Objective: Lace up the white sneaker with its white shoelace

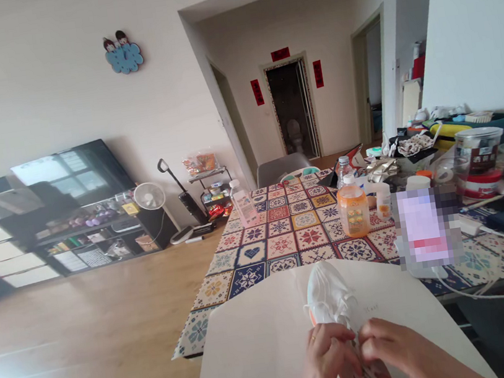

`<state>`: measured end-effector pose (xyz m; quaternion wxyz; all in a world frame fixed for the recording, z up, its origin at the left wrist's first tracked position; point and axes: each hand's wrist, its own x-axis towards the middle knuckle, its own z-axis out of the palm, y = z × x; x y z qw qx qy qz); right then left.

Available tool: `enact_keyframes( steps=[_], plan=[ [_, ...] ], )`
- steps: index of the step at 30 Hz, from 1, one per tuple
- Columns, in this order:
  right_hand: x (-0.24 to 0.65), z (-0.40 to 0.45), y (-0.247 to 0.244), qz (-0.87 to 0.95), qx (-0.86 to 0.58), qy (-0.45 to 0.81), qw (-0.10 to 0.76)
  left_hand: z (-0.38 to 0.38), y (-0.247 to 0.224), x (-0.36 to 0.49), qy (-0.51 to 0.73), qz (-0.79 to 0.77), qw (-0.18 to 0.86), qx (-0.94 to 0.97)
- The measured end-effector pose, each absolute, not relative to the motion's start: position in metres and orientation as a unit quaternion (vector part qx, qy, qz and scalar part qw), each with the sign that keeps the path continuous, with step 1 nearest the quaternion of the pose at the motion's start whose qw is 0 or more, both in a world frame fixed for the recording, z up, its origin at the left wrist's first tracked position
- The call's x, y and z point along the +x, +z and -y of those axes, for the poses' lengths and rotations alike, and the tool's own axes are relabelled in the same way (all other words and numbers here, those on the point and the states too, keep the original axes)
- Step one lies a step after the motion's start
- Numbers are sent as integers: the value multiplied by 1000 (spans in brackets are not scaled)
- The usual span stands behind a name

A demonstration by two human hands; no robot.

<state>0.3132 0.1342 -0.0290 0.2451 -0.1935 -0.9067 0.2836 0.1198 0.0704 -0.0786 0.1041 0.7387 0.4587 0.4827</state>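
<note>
A white sneaker (328, 288) lies toe away from me on a white board (254, 339), with a bit of orange along its left side. Loose white shoelaces (344, 317) cross its front. My left hand (328, 356), with a ring on one finger, is closed at the left of the lacing, fingers curled onto the shoelace. From the right, my right hand (389, 348) pinches at the same lacing, and a strand of lace shows under its fingers. Both hands hide the tongue and heel of the sneaker, and the fingertips are partly covered.
The board overlaps a table with a patterned tablecloth (281, 245). An orange-labelled bottle (353, 212), a pink-liquid bottle (245, 205) and a small white bottle (383, 203) stand beyond it. A blurred phone (424, 227) stands at the right near a white cable (478, 296). Jars and clutter fill the right side.
</note>
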Motion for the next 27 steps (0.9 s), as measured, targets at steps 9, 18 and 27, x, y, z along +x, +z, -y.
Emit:
enact_keyframes(
  steps=[9,18,27],
  plan=[
    [312,-134,-23,894,-189,345,216,-64,-69,118,494,-448,196,719],
    [319,-143,-13,861,-142,453,180,-60,-66,103,554,-322,426,638],
    [322,-148,-18,854,-133,466,189,-51,-52,90,717,-266,404,502]
  ],
)
